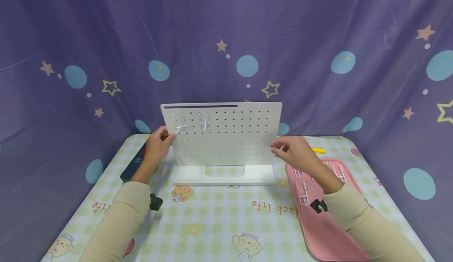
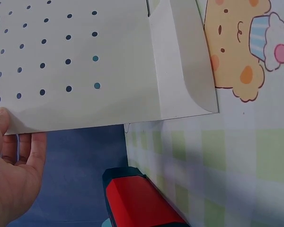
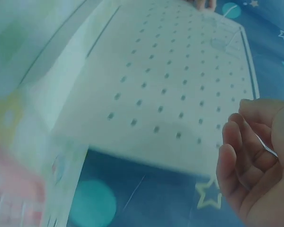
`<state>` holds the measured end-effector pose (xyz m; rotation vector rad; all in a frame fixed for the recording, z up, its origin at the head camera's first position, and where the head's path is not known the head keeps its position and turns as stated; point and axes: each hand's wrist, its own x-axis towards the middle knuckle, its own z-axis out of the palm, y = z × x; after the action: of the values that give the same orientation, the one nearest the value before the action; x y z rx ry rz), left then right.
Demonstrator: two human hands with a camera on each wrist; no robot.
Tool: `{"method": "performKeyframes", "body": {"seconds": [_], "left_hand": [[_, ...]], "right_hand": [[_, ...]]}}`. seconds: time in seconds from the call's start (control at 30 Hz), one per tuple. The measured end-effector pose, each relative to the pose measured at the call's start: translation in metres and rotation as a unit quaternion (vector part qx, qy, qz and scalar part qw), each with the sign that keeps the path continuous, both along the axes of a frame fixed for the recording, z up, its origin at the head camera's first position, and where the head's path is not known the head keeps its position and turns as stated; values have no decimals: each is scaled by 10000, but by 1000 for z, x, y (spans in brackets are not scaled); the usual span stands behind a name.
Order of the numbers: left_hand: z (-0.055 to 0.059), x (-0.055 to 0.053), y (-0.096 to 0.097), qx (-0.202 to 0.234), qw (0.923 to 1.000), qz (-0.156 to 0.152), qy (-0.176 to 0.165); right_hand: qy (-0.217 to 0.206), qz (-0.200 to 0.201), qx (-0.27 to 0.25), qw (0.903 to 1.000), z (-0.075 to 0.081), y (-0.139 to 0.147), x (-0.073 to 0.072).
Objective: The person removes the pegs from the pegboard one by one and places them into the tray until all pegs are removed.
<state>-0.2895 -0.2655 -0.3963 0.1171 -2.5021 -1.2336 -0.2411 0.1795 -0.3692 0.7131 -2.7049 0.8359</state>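
A white pegboard [image 1: 226, 144] stands upright on its folded base, with two white wire hooks [image 1: 205, 122] hung at its upper left. My left hand [image 1: 159, 144] grips the board's left edge, thumb on the front face and fingers behind, as the left wrist view shows. Beside the right edge is my right hand [image 1: 295, 150]. Its fingers [image 3: 229, 163] are loosely bent in the right wrist view, apart from the board there. A thin pale sliver shows between those fingers and the palm; what it is I cannot tell.
At right lies a pink tray [image 1: 329, 226] with several white wire hooks [image 1: 302, 193], partly under my right forearm. A yellow object [image 1: 319, 151] is behind it. The dark box [image 1: 132, 167] with red on it lies left of the board. A purple curtain [image 1: 198, 38] hangs behind the checked tablecloth [image 1: 209, 222].
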Motion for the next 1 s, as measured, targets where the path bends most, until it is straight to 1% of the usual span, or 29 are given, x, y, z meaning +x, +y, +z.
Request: {"method": "performKeyframes", "body": {"seconds": [0.17,0.3,0.43,0.53,0.63,0.8,1.0], "left_hand": [[-2,0,-1,5,10000,55,-47],[-3,0,-1,-7,10000,47,-48],[-4,0,-2,-15,10000,44,-77],[-3,1,-2,-25,9999,47,-96],[-2,0,-2,-15,9999,43,-94],[-2,-1,-1,-40,10000,63,-65],[-2,-1,1,-61,9999,73,41]], "right_hand": [[347,106,-384,9986,3,-33,-6],[567,102,-525,9970,2,-57,-12],[920,52,-451,9947,3,-80,-18],[1277,47,-351,9912,6,-97,-24],[1528,42,-288,9878,8,-112,-30],[1700,1,-217,9852,11,-136,-40],[2054,-46,-127,9786,14,-159,-49]]}}
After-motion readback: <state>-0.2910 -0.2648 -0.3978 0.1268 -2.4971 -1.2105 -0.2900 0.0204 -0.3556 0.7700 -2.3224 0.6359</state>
